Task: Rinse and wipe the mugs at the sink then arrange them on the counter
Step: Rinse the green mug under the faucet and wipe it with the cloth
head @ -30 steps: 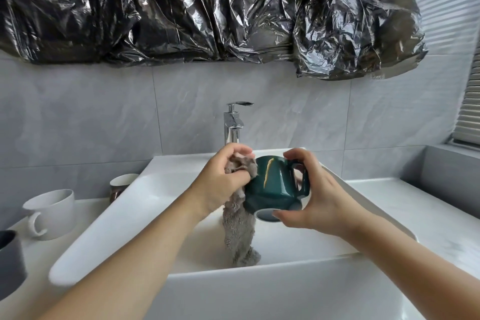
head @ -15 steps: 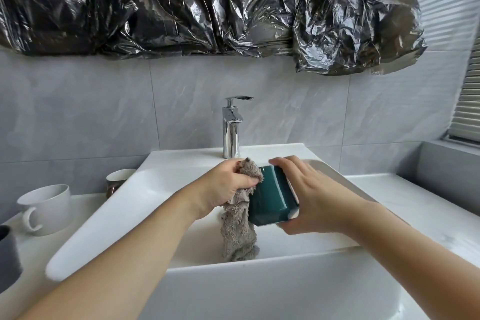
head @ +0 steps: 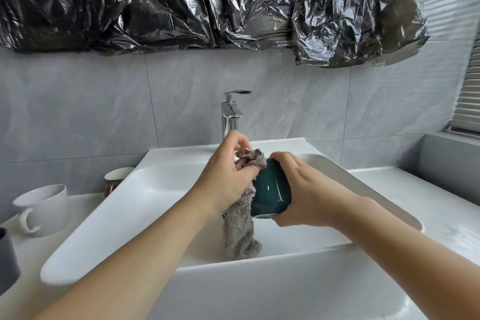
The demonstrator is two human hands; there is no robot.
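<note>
- Right hand (head: pixel 309 192): fingers curled round the dark green mug (head: pixel 270 189), which is held tilted above the basin of the white sink (head: pixel 161 189), its base toward the camera (the handle is hidden in this view).
- Left hand (head: pixel 228 179): fingers pinch the upper end of a grey cloth (head: pixel 240 226) and press it against the mug's left side; the rest of the cloth hangs down, its lower end resting on the basin floor.
- Chrome tap (head: pixel 230 114): stands upright behind the hands, at the back edge of the sink.
- Counter (head: pixel 415 197): on the stretch left of the sink stand 1 white mug (head: pixel 42 209), 1 brown mug (head: pixel 115 179) with a white interior just beside the sink wall, and a grey vessel (head: pixel 7 257) cut off by the frame edge.
- Wall: grey tiles, with crumpled silver foil (head: pixel 207 0) hung across the top.
</note>
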